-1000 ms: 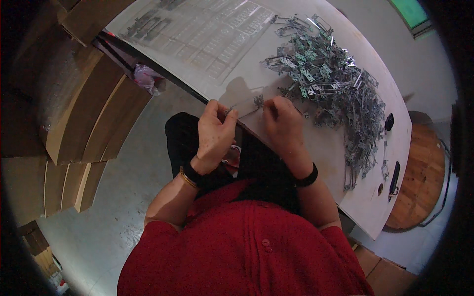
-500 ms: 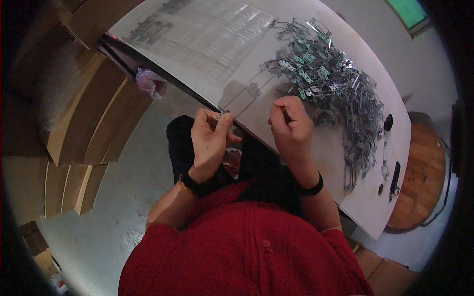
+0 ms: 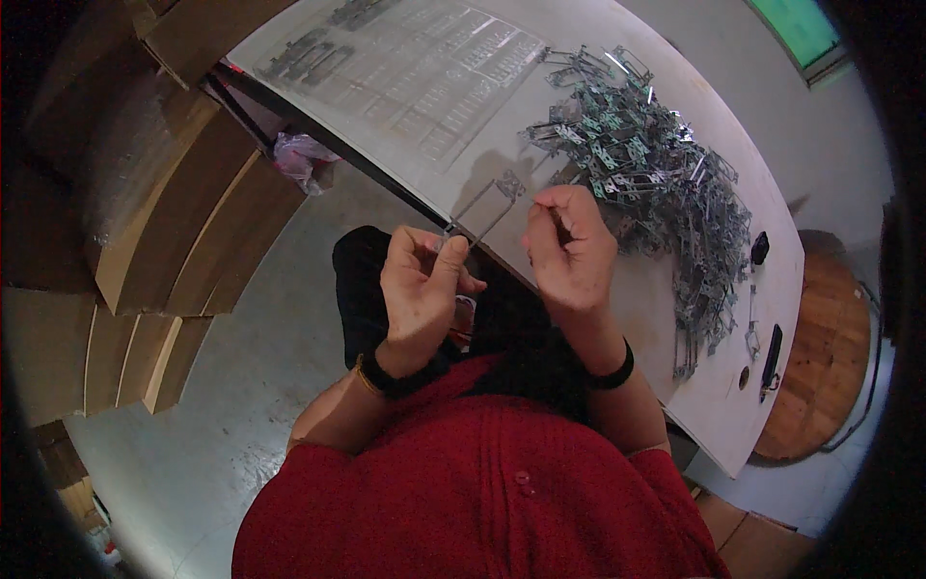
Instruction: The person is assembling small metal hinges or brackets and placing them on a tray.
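Note:
My left hand (image 3: pixel 419 294) pinches a thin metal wire bracket (image 3: pixel 509 185) between thumb and fingers, over the table's near edge. Two long parallel wire arms reach from the fingertips up to a small plate at the far end. Just right of that plate is my right hand (image 3: pixel 577 253), its thumb and fingers pressed together; whatever they may hold is too small to make out. Beyond the right hand, a large tangled pile of similar metal brackets (image 3: pixel 666 183) spreads over the white table (image 3: pixel 617 323).
Rows of metal parts lie under a clear plastic sheet (image 3: pixel 434 92) at the far left of the table. Two small black objects (image 3: pixel 760 248) (image 3: pixel 773 357) rest near its right edge, beside a round wooden stool (image 3: pixel 820 357). Cardboard boxes (image 3: pixel 183 222) are stacked left.
The bracket in my left hand has tilted, and its plate end now stands nearer my right fingertips. Both hands remain in nearly the same place; the view has shifted slightly.

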`<state>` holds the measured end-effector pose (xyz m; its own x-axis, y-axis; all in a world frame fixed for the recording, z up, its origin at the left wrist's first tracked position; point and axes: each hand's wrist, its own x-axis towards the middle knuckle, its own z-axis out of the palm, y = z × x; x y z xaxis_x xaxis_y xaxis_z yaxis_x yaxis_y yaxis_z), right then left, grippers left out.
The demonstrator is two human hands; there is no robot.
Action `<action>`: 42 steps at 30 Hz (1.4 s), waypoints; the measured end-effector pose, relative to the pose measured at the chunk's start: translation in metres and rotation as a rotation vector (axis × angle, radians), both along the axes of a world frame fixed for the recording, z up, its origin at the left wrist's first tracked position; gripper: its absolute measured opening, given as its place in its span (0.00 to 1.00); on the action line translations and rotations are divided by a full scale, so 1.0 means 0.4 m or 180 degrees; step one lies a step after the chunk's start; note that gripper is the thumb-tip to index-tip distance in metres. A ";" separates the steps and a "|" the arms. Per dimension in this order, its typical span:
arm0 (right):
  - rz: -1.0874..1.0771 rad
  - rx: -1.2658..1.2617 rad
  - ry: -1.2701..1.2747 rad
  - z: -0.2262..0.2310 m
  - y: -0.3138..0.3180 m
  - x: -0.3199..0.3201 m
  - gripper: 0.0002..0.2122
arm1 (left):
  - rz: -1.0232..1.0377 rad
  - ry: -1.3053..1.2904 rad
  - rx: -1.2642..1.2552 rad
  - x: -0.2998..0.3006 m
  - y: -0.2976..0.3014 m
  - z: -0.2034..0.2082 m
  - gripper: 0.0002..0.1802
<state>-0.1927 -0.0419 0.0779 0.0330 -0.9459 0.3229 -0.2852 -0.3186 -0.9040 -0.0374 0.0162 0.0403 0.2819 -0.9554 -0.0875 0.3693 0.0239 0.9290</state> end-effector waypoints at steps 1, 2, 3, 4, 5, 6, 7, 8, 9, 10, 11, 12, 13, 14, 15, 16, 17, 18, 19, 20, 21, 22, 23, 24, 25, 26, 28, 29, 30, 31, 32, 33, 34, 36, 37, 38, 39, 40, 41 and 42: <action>-0.0004 -0.0018 -0.0047 -0.001 -0.001 0.000 0.04 | -0.0018 0.0012 0.0028 -0.001 0.003 0.011 0.12; -0.0013 -0.0004 -0.0016 0.000 -0.001 -0.002 0.04 | -0.0037 0.0023 0.0056 -0.003 0.004 0.017 0.12; -0.0016 0.0008 0.0015 0.000 -0.001 -0.003 0.04 | -0.0009 -0.0014 0.0002 -0.004 0.004 0.013 0.12; -0.0018 0.0021 0.0046 0.000 -0.001 -0.004 0.04 | 0.0019 -0.0052 -0.0051 -0.006 0.003 0.005 0.12; -0.0011 0.0017 0.0048 -0.004 -0.001 -0.004 0.04 | 0.0048 -0.0090 -0.0105 -0.007 0.003 0.001 0.12; -0.0008 0.0015 0.0050 -0.011 -0.002 -0.004 0.04 | 0.0046 -0.0085 -0.0076 -0.009 0.003 0.001 0.12; -0.0004 0.0014 0.0050 -0.016 -0.003 -0.005 0.04 | 0.0046 -0.0080 -0.0047 -0.010 0.003 0.001 0.12; 0.0031 0.0000 0.0117 -0.017 -0.002 -0.006 0.05 | 0.0046 -0.0075 -0.0018 -0.011 0.004 0.001 0.12; 0.0064 -0.0015 0.0189 -0.017 0.000 -0.009 0.05 | 0.0042 -0.0084 -0.0032 -0.012 0.005 0.002 0.12; 0.0096 -0.0031 0.0261 -0.017 0.001 -0.010 0.05 | 0.0037 -0.0094 -0.0045 -0.013 0.006 0.002 0.12; 0.0067 -0.0018 0.0177 -0.017 0.000 -0.010 0.05 | 0.0032 -0.0103 -0.0059 -0.015 0.006 0.002 0.12; 0.0042 -0.0002 0.0093 -0.019 -0.002 -0.009 0.04 | 0.0053 -0.0130 -0.0074 -0.017 0.005 -0.001 0.12; 0.0015 0.0014 0.0009 -0.020 -0.004 -0.008 0.04 | 0.0073 -0.0157 -0.0090 -0.021 0.005 -0.004 0.12; 0.0038 0.0002 0.0065 -0.018 -0.005 -0.009 0.04 | 0.0092 -0.0184 -0.0107 -0.025 0.004 -0.007 0.12; 0.0066 -0.0009 0.0118 -0.014 -0.006 -0.009 0.04 | 0.0126 -0.0170 -0.0121 -0.026 0.004 -0.008 0.12; 0.0095 -0.0020 0.0171 -0.012 -0.006 -0.009 0.04 | 0.0161 -0.0156 -0.0136 -0.028 0.004 -0.009 0.12; 0.0095 0.0000 0.0183 -0.014 -0.004 -0.008 0.04 | 0.0197 -0.0142 -0.0151 -0.028 0.004 -0.010 0.11; 0.0083 0.0021 0.0202 -0.015 0.001 -0.007 0.04 | 0.0144 -0.0144 -0.0024 -0.026 0.004 -0.005 0.11; 0.0072 0.0042 0.0221 -0.017 0.003 -0.007 0.04 | 0.0093 -0.0147 0.0104 -0.021 0.006 0.006 0.11; 0.0084 0.0003 0.0182 -0.020 0.000 -0.008 0.04 | 0.0041 -0.0150 0.0232 -0.019 0.006 0.011 0.11; 0.0097 -0.0036 0.0143 -0.022 -0.004 -0.009 0.04 | 0.0048 -0.0129 0.0181 -0.019 0.006 0.010 0.12; 0.0110 -0.0075 0.0104 -0.023 -0.005 -0.010 0.04 | 0.0055 -0.0108 0.0130 -0.020 0.006 0.006 0.12; 0.0096 -0.0052 0.0118 -0.025 -0.003 -0.009 0.04 | 0.0061 -0.0086 0.0078 -0.021 0.005 0.003 0.12; 0.0090 -0.0031 0.0125 -0.029 -0.003 -0.003 0.04 | 0.0090 -0.0080 0.0042 -0.020 0.004 -0.002 0.12; 0.0085 -0.0009 0.0133 -0.033 -0.002 0.000 0.04 | 0.0119 -0.0073 0.0005 -0.020 0.003 -0.006 0.12; 0.0127 0.0095 0.0172 -0.028 0.001 -0.003 0.04 | 0.0148 -0.0067 -0.0032 -0.020 0.002 -0.009 0.12; 0.0214 0.0307 0.0255 -0.010 0.006 -0.014 0.04 | 0.0188 -0.0062 -0.0035 -0.016 -0.001 -0.015 0.12; 0.0222 0.0273 0.0315 -0.011 0.006 -0.014 0.04 | 0.0208 -0.0059 -0.0037 -0.013 -0.003 -0.016 0.12; 0.0215 0.0240 0.0376 -0.013 0.007 -0.017 0.04 | 0.0135 -0.0065 0.0110 -0.009 -0.002 -0.005 0.12; 0.0209 0.0207 0.0438 -0.015 0.007 -0.019 0.04 | 0.0061 -0.0070 0.0257 -0.002 -0.001 0.014 0.12; 0.0194 0.0092 0.0391 -0.016 0.008 -0.022 0.05 | -0.0014 -0.0076 0.0403 0.001 -0.001 0.025 0.11; 0.0187 -0.0030 0.0346 -0.017 0.008 -0.021 0.05 | -0.0013 -0.0042 0.0291 0.001 -0.002 0.019 0.11; 0.0177 -0.0152 0.0301 -0.018 0.007 -0.021 0.05 | -0.0015 -0.0008 0.0178 0.001 -0.005 0.009 0.11; 0.0047 -0.0277 0.0366 0.001 0.001 -0.021 0.06 | -0.0044 0.0043 0.0115 0.003 -0.004 0.006 0.11; -0.0019 -0.0335 0.0397 0.009 -0.002 -0.022 0.06 | -0.0071 0.0059 0.0165 0.007 0.000 0.012 0.11; -0.0020 -0.0356 0.0493 0.013 -0.002 -0.022 0.06 | -0.0097 0.0076 0.0214 0.011 0.003 0.018 0.10; -0.0023 -0.0382 0.0597 0.017 -0.002 -0.021 0.06 | -0.0106 0.0097 0.0241 0.012 0.006 0.023 0.10; -0.0024 -0.0408 0.0700 0.019 -0.002 -0.020 0.07 | -0.0113 0.0118 0.0269 0.013 0.009 0.028 0.10; -0.0047 -0.0416 0.0720 0.018 -0.002 -0.020 0.07 | -0.0114 0.0125 0.0242 0.012 0.009 0.027 0.10; -0.0070 -0.0422 0.0731 0.014 -0.003 -0.018 0.07 | -0.0119 0.0129 0.0216 0.010 0.009 0.025 0.10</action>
